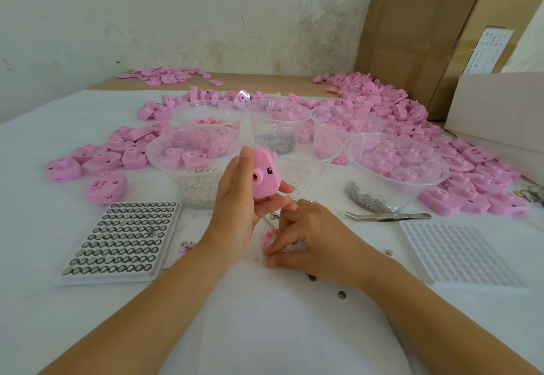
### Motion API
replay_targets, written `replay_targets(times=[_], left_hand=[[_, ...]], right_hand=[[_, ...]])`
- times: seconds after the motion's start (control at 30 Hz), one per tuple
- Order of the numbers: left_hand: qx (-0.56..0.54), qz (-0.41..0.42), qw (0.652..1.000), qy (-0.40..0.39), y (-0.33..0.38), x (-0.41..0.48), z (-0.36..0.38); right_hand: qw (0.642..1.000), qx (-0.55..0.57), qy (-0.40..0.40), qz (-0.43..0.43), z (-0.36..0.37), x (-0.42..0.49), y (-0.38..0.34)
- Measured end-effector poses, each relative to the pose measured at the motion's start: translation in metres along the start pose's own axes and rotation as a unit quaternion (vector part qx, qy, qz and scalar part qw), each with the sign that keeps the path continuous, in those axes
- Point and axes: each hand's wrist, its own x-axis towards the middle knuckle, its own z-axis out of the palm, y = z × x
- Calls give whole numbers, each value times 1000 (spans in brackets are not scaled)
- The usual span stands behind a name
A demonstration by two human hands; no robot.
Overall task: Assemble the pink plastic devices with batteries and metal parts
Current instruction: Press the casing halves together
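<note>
While the left hand (238, 198) grips one pink device (263, 176) upright above the counter (265, 330), the right hand (312, 236) curls its fingertips down among small loose bits; whether it pinches one, I cannot tell. Judged step: fetching a part to insert. Next move needs a fine pinch and careful alignment. Shell: smooth, rigid plastic, rounded. Batteries (123, 239): flat metal discs, trayed at left.
</note>
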Motion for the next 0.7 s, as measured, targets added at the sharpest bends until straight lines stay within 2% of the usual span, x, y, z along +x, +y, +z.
replay_targets(times=[0.13, 0.23, 0.3, 0.37, 0.47, 0.6, 0.7], left_hand=[[-26, -6, 999, -20, 0, 0, -1], [1, 4, 1000, -18, 1, 1, -1], [19, 14, 1000, 9, 1, 2, -1], [19, 16, 999, 45, 2, 3, -1], [28, 39, 997, 61, 4, 4, -3], [63, 84, 992, 69, 0, 1, -3], [94, 107, 988, 58, -2, 0, -2]], right_hand=[[999, 32, -8, 36, -2, 0, 2], [984, 132, 66, 99, -10, -1, 8], [971, 181, 101, 114, -14, -2, 11], [978, 160, 82, 108, -15, -3, 12], [994, 35, 37, 96, -10, -3, 13], [993, 1, 81, 84, -2, 0, 11], [988, 5, 98, 118, 0, 1, 12]])
